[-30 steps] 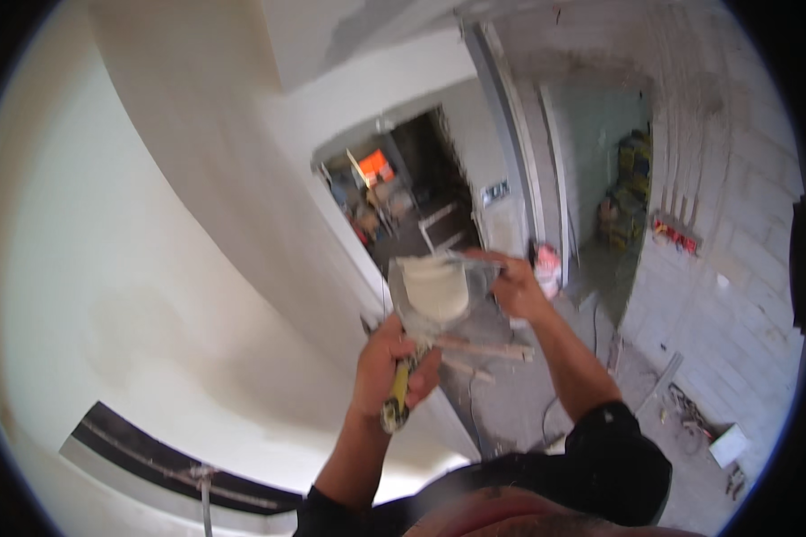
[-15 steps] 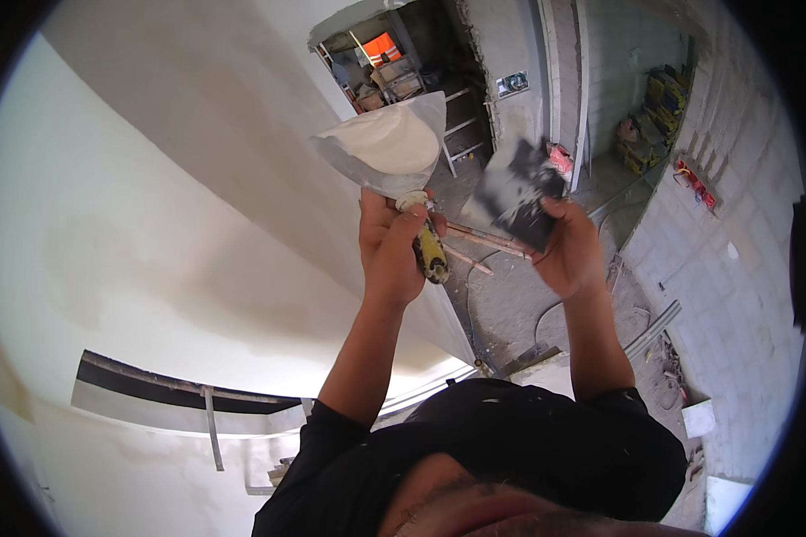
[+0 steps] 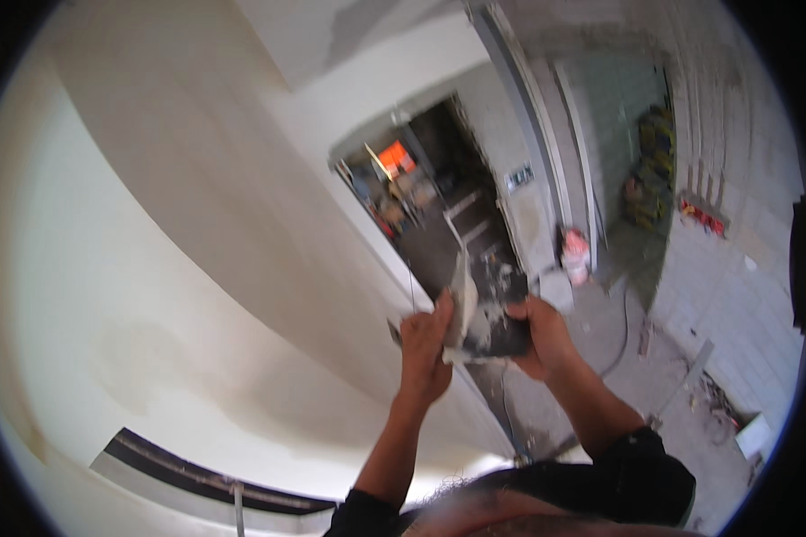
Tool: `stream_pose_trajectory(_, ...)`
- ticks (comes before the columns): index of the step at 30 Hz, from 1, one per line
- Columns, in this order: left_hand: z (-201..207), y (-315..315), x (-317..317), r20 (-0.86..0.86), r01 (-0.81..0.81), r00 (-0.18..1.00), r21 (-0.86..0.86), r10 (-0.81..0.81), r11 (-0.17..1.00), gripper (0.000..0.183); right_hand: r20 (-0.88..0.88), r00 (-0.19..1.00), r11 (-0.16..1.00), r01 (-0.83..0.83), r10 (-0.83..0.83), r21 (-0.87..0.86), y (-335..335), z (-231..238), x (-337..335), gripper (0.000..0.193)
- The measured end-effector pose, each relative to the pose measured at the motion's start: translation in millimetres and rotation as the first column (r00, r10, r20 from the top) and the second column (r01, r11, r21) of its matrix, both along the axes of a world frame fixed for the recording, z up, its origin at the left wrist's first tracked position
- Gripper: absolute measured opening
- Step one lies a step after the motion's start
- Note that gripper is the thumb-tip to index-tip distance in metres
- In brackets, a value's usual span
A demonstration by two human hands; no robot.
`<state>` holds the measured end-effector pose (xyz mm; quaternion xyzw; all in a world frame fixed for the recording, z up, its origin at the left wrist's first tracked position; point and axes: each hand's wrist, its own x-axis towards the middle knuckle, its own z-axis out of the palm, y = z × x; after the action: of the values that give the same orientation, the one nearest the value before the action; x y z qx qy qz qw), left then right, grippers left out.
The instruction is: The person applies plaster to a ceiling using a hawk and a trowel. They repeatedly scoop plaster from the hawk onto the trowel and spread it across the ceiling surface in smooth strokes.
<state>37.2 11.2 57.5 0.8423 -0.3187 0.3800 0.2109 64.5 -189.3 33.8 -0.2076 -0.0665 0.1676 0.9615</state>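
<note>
My left hand [image 3: 424, 353] is closed around a wide putty knife, its blade [image 3: 465, 300] turned nearly edge-on and carrying pale plaster. Most of the knife's handle is hidden by my fingers. In my right hand [image 3: 546, 343] is a dark flat plate [image 3: 508, 329], streaked with white plaster, gripped at its right edge with the thumb on its face. The blade and the plate meet or overlap in front of me; I cannot tell whether they touch. Motion blurs both tools a little.
A smooth, pale plastered wall [image 3: 197, 295] curves along the left. Ahead is a doorway with an orange cloth [image 3: 396, 158] and clutter beyond. A pink and white bag [image 3: 575, 255] stands right of it. Red wall boxes [image 3: 703, 217] sit in the block wall; a hose crosses the floor.
My hands have come together. The putty knife has turned from face-up to nearly edge-on beside the plate. The view has shifted, showing more upper wall and ceiling.
</note>
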Motion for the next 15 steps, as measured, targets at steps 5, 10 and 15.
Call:
stream_pose_trajectory(5,-2.8,6.8,-6.9,-0.116,-0.011,0.993,0.014,0.013,1.000,0.071,0.004,1.000,1.000,-0.003,0.003,-0.031,-9.1,9.0,2.0,0.030)
stream_pose_trajectory(10,-40.3,32.7,-8.9,-0.676,-0.165,0.734,-0.267,-0.063,0.949,0.058,0.143,0.971,0.981,0.186,-0.193,0.061,-26.8,33.6,-2.5,0.034)
stream_pose_trajectory(15,-9.3,4.2,-53.3,-0.264,-0.200,0.214,-0.954,-0.940,0.223,0.065,0.386,0.827,0.910,0.401,-0.409,0.107,-40.7,51.7,-0.6,0.031)
